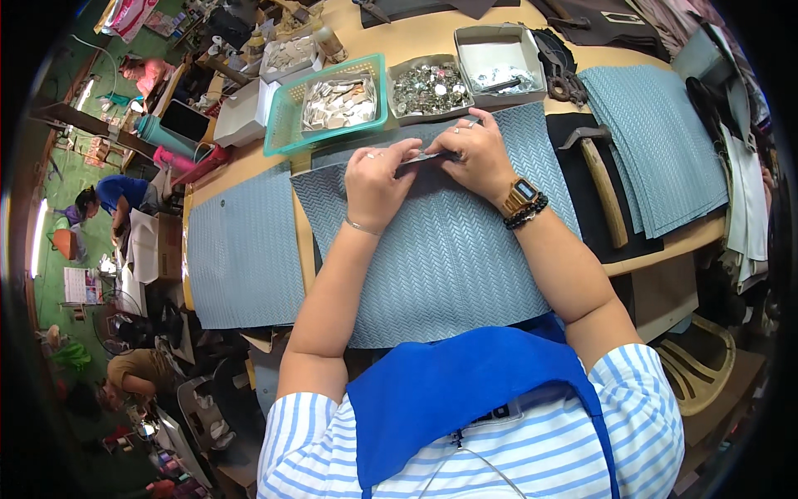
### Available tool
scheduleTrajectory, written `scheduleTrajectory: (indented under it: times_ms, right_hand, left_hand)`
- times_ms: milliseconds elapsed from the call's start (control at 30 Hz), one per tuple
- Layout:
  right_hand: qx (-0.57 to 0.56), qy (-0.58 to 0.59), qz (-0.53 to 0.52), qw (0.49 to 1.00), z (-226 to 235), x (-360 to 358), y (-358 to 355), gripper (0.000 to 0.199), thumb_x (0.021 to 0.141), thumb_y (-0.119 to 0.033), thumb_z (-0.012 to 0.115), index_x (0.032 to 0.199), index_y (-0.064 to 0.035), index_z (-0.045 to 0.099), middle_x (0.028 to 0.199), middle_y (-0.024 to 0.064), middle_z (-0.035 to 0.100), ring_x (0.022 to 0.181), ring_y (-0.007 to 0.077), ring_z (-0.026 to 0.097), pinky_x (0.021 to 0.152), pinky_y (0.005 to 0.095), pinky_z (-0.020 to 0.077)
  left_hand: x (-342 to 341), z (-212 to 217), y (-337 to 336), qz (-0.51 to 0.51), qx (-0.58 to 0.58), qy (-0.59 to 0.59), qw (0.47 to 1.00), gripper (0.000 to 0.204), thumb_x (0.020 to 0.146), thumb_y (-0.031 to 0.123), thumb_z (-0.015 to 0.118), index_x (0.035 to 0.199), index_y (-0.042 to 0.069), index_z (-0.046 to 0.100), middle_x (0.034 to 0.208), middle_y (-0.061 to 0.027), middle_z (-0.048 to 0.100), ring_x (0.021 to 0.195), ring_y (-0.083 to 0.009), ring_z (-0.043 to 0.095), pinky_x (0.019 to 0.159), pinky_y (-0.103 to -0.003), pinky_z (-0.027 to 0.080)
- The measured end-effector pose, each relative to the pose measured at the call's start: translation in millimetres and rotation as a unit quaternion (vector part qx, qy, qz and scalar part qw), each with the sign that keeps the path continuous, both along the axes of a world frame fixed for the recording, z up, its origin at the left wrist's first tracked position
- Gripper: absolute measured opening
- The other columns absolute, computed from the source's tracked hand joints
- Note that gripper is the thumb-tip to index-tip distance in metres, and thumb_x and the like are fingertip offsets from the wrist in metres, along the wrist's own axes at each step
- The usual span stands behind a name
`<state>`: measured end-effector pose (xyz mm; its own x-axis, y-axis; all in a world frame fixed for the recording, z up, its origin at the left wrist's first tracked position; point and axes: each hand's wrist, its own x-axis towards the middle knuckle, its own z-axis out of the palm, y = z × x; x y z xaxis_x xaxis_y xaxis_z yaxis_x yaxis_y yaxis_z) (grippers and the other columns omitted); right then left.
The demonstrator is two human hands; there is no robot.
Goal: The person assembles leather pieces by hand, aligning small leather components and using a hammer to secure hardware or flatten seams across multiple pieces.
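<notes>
A blue-grey sheet with a woven, herringbone-like texture point(449, 258) lies in front of me and hangs over the table's near edge. Its far edge is lifted a little between my two hands. My left hand point(374, 183) is closed, thumb and fingers pinching that edge. Close beside it, my right hand point(478, 158) pinches the same edge, fingertips bent inward. Whether a small piece is also held between the fingertips, I cannot tell. To the right of the sheet, a hammer with a wooden handle point(605, 193) rests on a black mat point(573, 179).
Beyond my hands stand a green basket point(278, 125) of pale pieces, a box of shiny metal fittings point(431, 90) and a white box point(503, 48). Matching sheets are stacked at the right point(665, 150) and left point(245, 249). Dark metal tools point(565, 81) lie far right. Several people work at the left.
</notes>
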<state>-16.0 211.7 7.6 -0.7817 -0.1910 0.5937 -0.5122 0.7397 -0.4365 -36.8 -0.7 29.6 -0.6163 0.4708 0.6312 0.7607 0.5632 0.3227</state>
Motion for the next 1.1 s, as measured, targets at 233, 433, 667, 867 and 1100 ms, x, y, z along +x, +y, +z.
scheduleTrajectory:
  times_ms: [233, 433, 667, 867, 1100]
  right_hand:
    - [0.161, 0.025, 0.003, 0.987, 43, 42, -8, 0.003, 0.084, -0.015, 0.069, 0.083, -0.0163, 0.066, 0.079, 0.0009, 0.068, 0.084, 0.0212, 0.069, 0.093, 0.0466, 0.0483]
    - [0.193, -0.15, 0.095, 0.965, 34, 92, -10, 0.011, 0.085, -0.016, 0.075, 0.094, -0.0095, 0.072, 0.09, 0.0061, 0.068, 0.084, 0.0293, 0.068, 0.075, 0.0416, 0.0549]
    - [0.089, -0.191, 0.112, 0.971, 85, 12, -13, 0.019, 0.091, -0.026, 0.075, 0.095, -0.0078, 0.077, 0.086, 0.0118, 0.072, 0.077, 0.0305, 0.07, 0.069, 0.0405, 0.0558]
    - [0.08, -0.173, 0.101, 0.976, 73, -113, -70, 0.021, 0.094, -0.026, 0.071, 0.104, -0.0092, 0.078, 0.097, 0.0131, 0.078, 0.091, 0.0329, 0.074, 0.082, 0.043, 0.0576]
    - [0.168, -0.203, 0.072, 0.962, 48, -164, -120, 0.025, 0.089, -0.028, 0.078, 0.104, -0.0084, 0.08, 0.095, 0.0122, 0.079, 0.09, 0.0286, 0.075, 0.082, 0.0405, 0.0586]
  left_hand:
    - [38, 15, -5, 0.009, -0.09, 0.046, 0.995, 0.029, 0.071, 0.01, 0.082, 0.097, 0.02, 0.073, 0.094, 0.0033, 0.075, 0.087, -0.0176, 0.071, 0.079, -0.036, 0.051]
    - [92, 19, -10, -0.003, -0.135, -0.173, 0.976, 0.031, 0.08, 0.017, 0.074, 0.11, 0.009, 0.068, 0.096, -0.0087, 0.072, 0.092, -0.0281, 0.071, 0.076, -0.043, 0.056]
    - [67, -19, -17, -0.078, 0.004, -0.194, 0.978, 0.011, 0.09, 0.025, 0.074, 0.095, 0.016, 0.076, 0.09, -0.0033, 0.07, 0.08, -0.0276, 0.071, 0.071, -0.041, 0.057]
    - [60, -25, -12, -0.084, 0.039, -0.186, 0.978, 0.012, 0.089, 0.026, 0.076, 0.087, 0.014, 0.076, 0.086, -0.003, 0.068, 0.073, -0.0246, 0.068, 0.066, -0.038, 0.055]
    - [60, -27, -16, -0.089, 0.046, -0.184, 0.978, 0.013, 0.089, 0.026, 0.076, 0.088, 0.014, 0.076, 0.086, -0.0037, 0.068, 0.073, -0.0246, 0.068, 0.066, -0.039, 0.056]
